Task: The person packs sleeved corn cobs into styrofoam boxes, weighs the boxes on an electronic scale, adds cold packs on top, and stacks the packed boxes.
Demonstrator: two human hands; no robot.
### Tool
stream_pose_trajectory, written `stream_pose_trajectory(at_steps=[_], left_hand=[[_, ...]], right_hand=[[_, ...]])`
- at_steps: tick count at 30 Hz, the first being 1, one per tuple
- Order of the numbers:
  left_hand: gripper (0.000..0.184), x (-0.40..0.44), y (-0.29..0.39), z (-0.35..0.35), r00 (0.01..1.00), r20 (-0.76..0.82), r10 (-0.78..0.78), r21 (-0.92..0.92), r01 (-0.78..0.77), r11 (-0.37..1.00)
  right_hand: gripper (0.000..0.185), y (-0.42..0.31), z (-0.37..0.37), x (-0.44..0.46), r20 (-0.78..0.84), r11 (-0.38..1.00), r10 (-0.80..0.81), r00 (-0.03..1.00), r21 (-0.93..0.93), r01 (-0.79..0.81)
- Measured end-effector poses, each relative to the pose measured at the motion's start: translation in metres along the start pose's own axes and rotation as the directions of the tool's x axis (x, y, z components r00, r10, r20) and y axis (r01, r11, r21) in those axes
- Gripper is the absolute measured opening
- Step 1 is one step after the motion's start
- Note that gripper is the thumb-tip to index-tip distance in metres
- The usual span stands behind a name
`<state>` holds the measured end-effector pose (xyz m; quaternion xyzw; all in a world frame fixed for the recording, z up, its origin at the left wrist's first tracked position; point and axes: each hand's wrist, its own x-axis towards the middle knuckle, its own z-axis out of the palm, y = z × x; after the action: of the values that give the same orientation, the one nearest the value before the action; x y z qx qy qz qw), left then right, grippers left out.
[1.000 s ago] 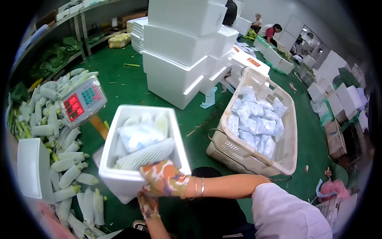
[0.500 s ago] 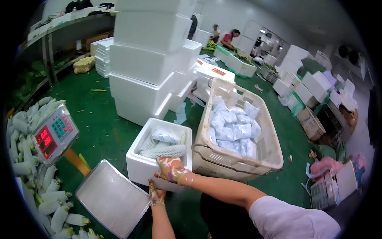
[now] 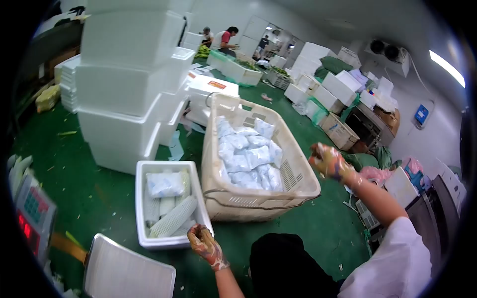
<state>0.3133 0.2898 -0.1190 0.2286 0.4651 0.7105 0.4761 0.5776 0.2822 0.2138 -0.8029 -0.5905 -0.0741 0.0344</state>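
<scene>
An open white foam box [image 3: 141, 208] stands on the floor. It holds several white-netted vegetables [image 3: 174, 218] and a pale plastic ice pack [image 3: 165, 185]. My left hand [image 3: 207, 248], in a camouflage-patterned glove, is at the box's near right corner, fingers curled against the rim. Raised off to the right, my right hand [image 3: 330, 161] wears a matching glove; its fingers are curled in and nothing shows in them. Between my hands, beyond the left one, a cream plastic crate [image 3: 253, 203] contains many similar ice packs [image 3: 248, 156].
A metal-topped scale [image 3: 129, 270] with a lit red display [image 3: 25, 226] stands at lower left. Tall stacked foam boxes [image 3: 119, 89] rise behind the box. Farther off, a person in red [image 3: 226, 39] bends by vegetables. Boxes and bags [image 3: 333, 89] line the right wall.
My right hand has left the foam box and swung right, past the crate. The box now sits turned, longways to me, with my left hand still at it. The view has shifted right.
</scene>
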Motion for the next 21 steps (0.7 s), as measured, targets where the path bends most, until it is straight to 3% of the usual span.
stream_pose_trajectory(at_steps=[2, 4, 6, 7, 8, 9, 10, 11, 12, 13, 14, 16, 17, 19, 21], left_hand=[[0.025, 0.015, -0.001, 0.026, 0.983, 0.159, 0.09, -0.266, -0.045, 0.963], [0.033, 0.038, 0.03, 0.058, 0.936, 0.246, 0.251, -0.094, -0.235, 0.968], [0.037, 0.066, 0.048, 0.088, 0.879, 0.383, 0.284, 0.208, -0.381, 0.901], [0.039, 0.085, 0.059, 0.106, 0.854, 0.462, 0.241, 0.417, -0.449, 0.79], [0.041, 0.128, 0.033, 0.103, 0.811, 0.571, 0.127, 0.445, -0.436, 0.782], [0.042, 0.166, 0.005, 0.094, 0.748, 0.664, -0.008, 0.485, -0.422, 0.766], [0.044, 0.177, 0.008, 0.087, 0.538, 0.829, 0.149, 0.397, -0.756, 0.52], [0.046, 0.153, 0.033, 0.102, 0.574, 0.81, 0.116, 0.434, -0.721, 0.54], [0.047, 0.128, 0.058, 0.117, 0.609, 0.789, 0.082, 0.47, -0.684, 0.558], [0.047, 0.092, 0.078, 0.144, 0.821, 0.543, -0.177, 0.606, -0.236, 0.76], [0.047, 0.085, 0.074, 0.148, 0.774, 0.617, -0.144, 0.561, -0.304, 0.77], [0.046, 0.063, 0.068, 0.145, 0.675, 0.734, -0.075, 0.448, -0.399, 0.8], [0.045, 0.049, 0.069, 0.151, 0.62, 0.784, -0.04, 0.384, -0.433, 0.815], [0.052, 0.012, 0.044, 0.142, 0.755, 0.636, -0.163, 0.617, -0.369, 0.695], [0.059, -0.003, 0.021, 0.126, 0.871, 0.44, -0.221, 0.785, -0.253, 0.565]], right_hand=[[0.048, 0.089, 0.038, 0.06, -0.159, 0.982, 0.083, 0.984, -0.153, -0.107], [0.051, 0.145, 0.099, 0.114, -0.054, 0.908, 0.398, 0.916, -0.121, -0.401], [0.056, 0.199, 0.167, 0.152, 0.343, 0.858, 0.456, 0.821, 0.076, -0.508], [0.058, 0.289, 0.265, 0.197, 0.3, 0.968, -0.065, 0.952, -0.212, 0.132], [0.057, 0.234, 0.256, 0.179, 0.002, 0.904, 0.425, 0.905, -0.042, -0.425], [0.052, 0.219, 0.233, 0.165, 0.048, 0.9, 0.427, 0.903, 0.072, -0.429], [0.047, 0.215, 0.212, 0.16, 0.089, 0.883, 0.425, 0.901, 0.18, -0.434], [0.045, 0.218, 0.203, 0.161, 0.214, 0.878, 0.363, 0.907, 0.248, -0.41], [0.043, 0.235, 0.22, 0.167, 0.13, 0.917, 0.32, 0.939, 0.206, -0.341], [0.043, 0.231, 0.21, 0.164, 0.184, 0.875, 0.355, 0.917, 0.279, -0.395], [0.058, 0.268, 0.256, 0.18, 0.045, 0.965, 0.189, 0.981, 0.174, -0.194], [0.043, 0.261, 0.215, 0.17, 0.161, 0.873, 0.24, 0.957, 0.396, -0.285], [0.044, 0.275, 0.218, 0.178, 0.179, 0.871, 0.223, 0.958, 0.405, -0.278], [0.046, 0.293, 0.227, 0.203, 0.201, 0.889, 0.159, 0.967, 0.396, -0.228], [0.049, 0.306, 0.237, 0.207, 0.092, 0.929, 0.129, 0.987, 0.337, -0.153]])
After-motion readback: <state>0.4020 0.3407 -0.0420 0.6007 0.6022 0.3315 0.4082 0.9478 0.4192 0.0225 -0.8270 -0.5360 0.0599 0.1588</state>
